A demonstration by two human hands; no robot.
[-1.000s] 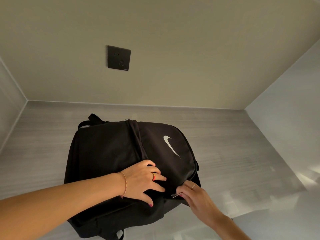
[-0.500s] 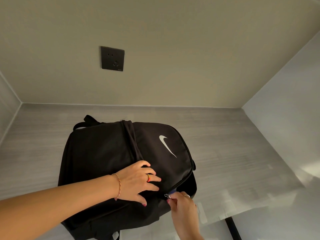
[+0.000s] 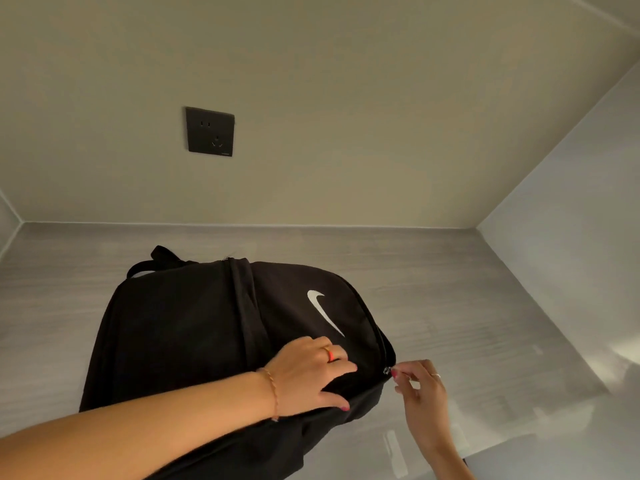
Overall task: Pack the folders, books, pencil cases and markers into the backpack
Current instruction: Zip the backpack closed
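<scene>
- The right hand (image 3: 420,393), pinching the zipper pull (image 3: 387,371), has travelled from the bag's near edge up to its right corner since a second ago; judged, the zip is mid-run
- The left hand (image 3: 308,374) stays spread flat, gripping nothing, pinning the black backpack (image 3: 194,327) on the grey desk (image 3: 485,306)
- No folders, books, pencil cases or markers show; the bag's contents are hidden

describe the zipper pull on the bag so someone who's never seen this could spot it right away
Start at the black backpack lying on the grey surface, white swoosh facing up. Follow its right edge down from the swoosh to the near corner, where the right hand pinches a small metal zipper pull. It is the only shiny silver bit on the black fabric, just beyond the left hand pressing the bag flat.
</scene>
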